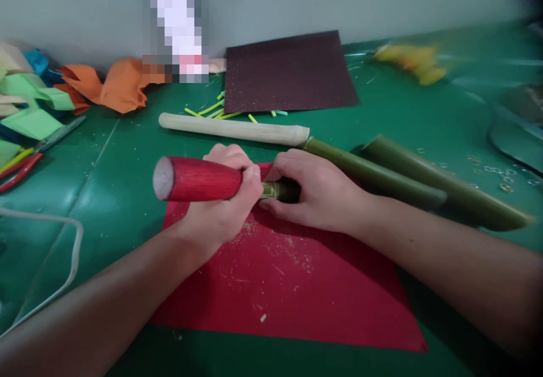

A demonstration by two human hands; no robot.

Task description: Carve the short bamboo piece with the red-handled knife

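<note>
My left hand (224, 213) is wrapped round the thick red wooden handle (203, 179) of a tool. The handle's pale round end points left; its working end is hidden by my fingers. Just to the right, my right hand (324, 190) grips a short green bamboo piece (270, 190) between thumb and fingers. Part of the bamboo shows between the two hands, with pale marks on its surface. Both hands are over a red sheet (305, 298) strewn with fine shavings (297, 252). One small pale chip (263, 317) lies nearer the front edge.
Beyond my hands are a pale stick (233, 130), green bamboo lengths (377, 173) and a dark sheet (288, 74) over yellow-green strips (212, 108). Red-handled scissors (23, 170), green paper (34, 122), orange paper (125, 86) and a white cable (77, 247) lie left. Small rings (504, 186) are scattered right.
</note>
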